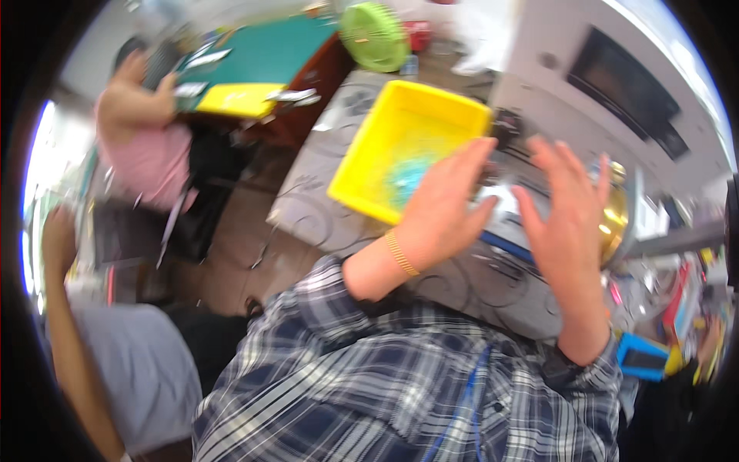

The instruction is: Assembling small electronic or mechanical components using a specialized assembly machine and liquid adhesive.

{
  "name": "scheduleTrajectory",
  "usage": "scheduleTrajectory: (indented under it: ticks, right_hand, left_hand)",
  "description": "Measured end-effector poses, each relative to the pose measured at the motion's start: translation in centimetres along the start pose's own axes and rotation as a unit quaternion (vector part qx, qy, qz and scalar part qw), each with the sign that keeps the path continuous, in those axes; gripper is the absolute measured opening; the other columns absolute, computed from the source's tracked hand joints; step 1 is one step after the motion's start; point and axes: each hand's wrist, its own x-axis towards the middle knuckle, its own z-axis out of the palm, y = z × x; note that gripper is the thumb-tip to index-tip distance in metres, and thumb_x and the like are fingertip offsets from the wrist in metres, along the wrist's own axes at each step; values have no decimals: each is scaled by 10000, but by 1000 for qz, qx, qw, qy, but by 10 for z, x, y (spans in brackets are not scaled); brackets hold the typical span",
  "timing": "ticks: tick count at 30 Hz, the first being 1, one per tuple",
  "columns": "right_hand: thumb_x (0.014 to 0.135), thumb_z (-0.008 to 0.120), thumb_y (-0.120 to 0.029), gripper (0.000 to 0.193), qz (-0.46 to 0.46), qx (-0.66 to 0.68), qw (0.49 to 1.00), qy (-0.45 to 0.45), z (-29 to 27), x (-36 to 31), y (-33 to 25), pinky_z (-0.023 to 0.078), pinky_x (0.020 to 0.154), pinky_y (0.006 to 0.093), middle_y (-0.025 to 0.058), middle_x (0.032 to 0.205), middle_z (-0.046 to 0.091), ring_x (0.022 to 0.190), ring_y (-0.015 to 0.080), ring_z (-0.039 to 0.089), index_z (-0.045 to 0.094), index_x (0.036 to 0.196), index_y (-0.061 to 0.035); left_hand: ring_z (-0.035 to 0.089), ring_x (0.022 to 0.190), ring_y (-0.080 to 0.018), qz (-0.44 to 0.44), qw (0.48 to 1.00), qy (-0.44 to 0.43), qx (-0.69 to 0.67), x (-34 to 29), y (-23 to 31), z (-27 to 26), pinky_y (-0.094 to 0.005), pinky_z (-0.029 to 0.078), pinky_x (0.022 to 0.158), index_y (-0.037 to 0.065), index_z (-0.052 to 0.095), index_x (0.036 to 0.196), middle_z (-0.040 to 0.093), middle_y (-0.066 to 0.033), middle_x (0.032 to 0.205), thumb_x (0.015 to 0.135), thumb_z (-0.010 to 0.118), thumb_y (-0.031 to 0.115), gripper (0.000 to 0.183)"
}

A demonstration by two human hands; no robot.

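Note:
My left hand (pixel 444 202), with a gold-coloured bracelet at the wrist, hovers by the right side of a yellow plastic bin (pixel 362 146). Its fingers are stretched out and the thumb stands apart. Small blue-green pieces (pixel 408 177), blurred, lie inside the bin. Opposite it, my right hand (pixel 566 219) is raised with its fingers spread. Neither hand appears to hold anything. Between and below them on the table is a flat, pale thing with a blue edge (pixel 508 245), partly hidden, too smeared to name. A shiny brass-coloured round object (pixel 614 214) stands just right of my right hand.
A patterned grey tabletop (pixel 308 196) carries the bin. Beyond it are a green fan (pixel 374 37) and a green-topped table (pixel 269 50) with a yellow tray (pixel 242 100). One person in pink (pixel 150 162) sits there; another in grey (pixel 142 369) is at lower left. A blue box (pixel 643 356) is at right.

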Motion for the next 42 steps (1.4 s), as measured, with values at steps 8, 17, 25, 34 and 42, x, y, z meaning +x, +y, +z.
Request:
scheduleTrajectory:
  ticks: [8, 17, 25, 34, 42]
  right_hand:
    - [771, 701, -126, 124, 32, 31, 999, 18, 4, -5, 7, 192, 1120, 575, 44, 1012, 630, 1193, 269, 527, 630, 871, -108]
    - [750, 681, -68, 101, 11, 30, 999, 7, 13, 5, 7, 225, 1108, 573, 23, 1003, 626, 1239, 281, 504, 603, 801, -105]
    - [761, 704, -97, 101, -29, 40, 997, 53, -15, -10, 8, 247, 1108, 537, 16, 1113, 628, 1306, 288, 453, 640, 830, -134]
    - [820, 703, -66, 141, 36, 98, 957, 272, -117, -126, 71, 463, 646, 259, 48, 904, 590, 738, 154, 567, 632, 941, -55]
    - [933, 613, -144, 163, 379, 442, 759, 290, -103, -133, 143, 367, 581, 179, -33, 869, 564, 686, 18, 443, 603, 1047, -27]
  left_hand:
    - [495, 1229, -379, 8, 999, -18, -29, 5, 4, 10, -408, 415, 1020, -15, 384, 1400, 485, -233, 1339, 771, 696, 14, 703]
    - [506, 1210, -374, 27, 998, -18, -49, 6, -4, 4, -417, 422, 1010, -17, 380, 1405, 491, -235, 1324, 765, 694, 4, 713]
    - [516, 1194, -386, 32, 999, -4, 1, 5, 5, 15, -411, 408, 1031, -20, 399, 1387, 500, -232, 1326, 782, 686, 10, 671]
    - [645, 884, -184, 138, 937, -164, -276, -1, 113, 22, -313, 503, 821, -49, 423, 1347, 662, -135, 980, 892, 550, 11, 476]
    - [626, 619, -99, -125, 858, -226, -445, 38, 183, 154, -230, 497, 577, 9, 439, 1356, 673, -84, 796, 964, 539, 115, 418]
